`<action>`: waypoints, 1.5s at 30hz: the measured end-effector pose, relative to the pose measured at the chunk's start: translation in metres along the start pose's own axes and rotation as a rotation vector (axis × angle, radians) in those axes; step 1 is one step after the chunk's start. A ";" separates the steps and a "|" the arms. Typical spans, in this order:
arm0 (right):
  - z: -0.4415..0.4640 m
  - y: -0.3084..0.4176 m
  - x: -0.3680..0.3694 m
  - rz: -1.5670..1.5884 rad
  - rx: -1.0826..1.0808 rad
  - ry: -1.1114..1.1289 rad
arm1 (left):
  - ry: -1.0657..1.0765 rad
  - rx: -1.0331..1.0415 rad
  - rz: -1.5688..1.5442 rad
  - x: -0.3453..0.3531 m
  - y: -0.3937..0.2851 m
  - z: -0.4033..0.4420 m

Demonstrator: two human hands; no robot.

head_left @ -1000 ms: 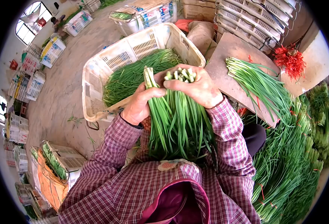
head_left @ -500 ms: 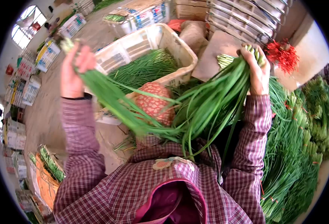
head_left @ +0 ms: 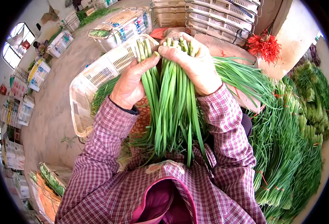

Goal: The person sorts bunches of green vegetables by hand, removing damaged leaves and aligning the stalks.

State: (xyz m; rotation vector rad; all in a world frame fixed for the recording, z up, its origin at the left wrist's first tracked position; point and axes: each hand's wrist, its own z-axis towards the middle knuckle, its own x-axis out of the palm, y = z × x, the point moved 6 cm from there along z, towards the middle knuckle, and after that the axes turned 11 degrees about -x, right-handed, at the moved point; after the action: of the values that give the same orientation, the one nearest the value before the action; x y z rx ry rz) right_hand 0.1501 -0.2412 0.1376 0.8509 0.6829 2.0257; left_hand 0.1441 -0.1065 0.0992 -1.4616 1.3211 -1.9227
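My right hand (head_left: 200, 67) grips a bunch of garlic chives (head_left: 173, 108) near the cut pale stem ends, its thumb lying across them. Close beside it, my left hand (head_left: 132, 80) is closed around a smaller cluster of chive stems (head_left: 144, 56), thumb pressed to the side. The two hands almost touch at the top, and the long leaves hang down together in front of the checked jacket. Behind the leaves, a red patterned cloth (head_left: 140, 119) shows in part. More chives (head_left: 242, 74) rest on a board (head_left: 228, 48) to the right.
A white plastic crate (head_left: 83, 108) with chives inside stands ahead on the left. Tied chive bundles (head_left: 287, 149) are heaped on the right. Red ties (head_left: 265, 47) hang beside the board, near stacked crates (head_left: 220, 18). Farther crates (head_left: 39, 76) line the floor at left.
My hands have come together in the middle from wide apart, each still holding chives. The leaves now hang straight down instead of stretching between them. The view has shifted.
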 end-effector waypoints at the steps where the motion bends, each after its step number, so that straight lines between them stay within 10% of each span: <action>1: 0.000 0.000 0.003 0.003 -0.001 -0.002 | -0.001 -0.002 0.003 -0.003 0.003 0.000; 9: 0.003 -0.018 0.008 -0.334 -0.024 -0.048 | 0.000 -0.006 -0.140 -0.008 0.023 -0.008; 13: 0.010 -0.002 0.018 -0.924 -0.463 0.147 | 0.024 -0.109 -0.103 -0.026 0.029 -0.011; 18: 0.021 -0.012 0.025 -1.146 -0.060 0.476 | -0.047 -0.111 -0.152 -0.019 0.024 -0.014; 22: 0.028 -0.029 0.024 -0.682 0.207 0.470 | 0.172 -0.165 -0.094 -0.007 0.022 -0.004; 27: 0.010 -0.053 0.014 -0.361 0.035 0.298 | -0.020 -0.064 -0.032 -0.022 0.003 -0.010; 31: -0.011 -0.024 -0.003 -0.507 -0.173 0.026 | -0.111 -0.042 -0.053 -0.042 -0.003 -0.011; 45: -0.048 -0.028 0.016 -0.717 -0.114 0.210 | 0.099 -0.014 -0.181 -0.030 0.006 -0.026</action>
State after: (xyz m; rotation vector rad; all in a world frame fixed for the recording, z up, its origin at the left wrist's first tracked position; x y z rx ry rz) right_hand 0.1197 -0.2211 0.0924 0.2580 0.8340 1.4842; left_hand 0.1304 -0.0753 0.0775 -1.5579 1.2857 -2.1285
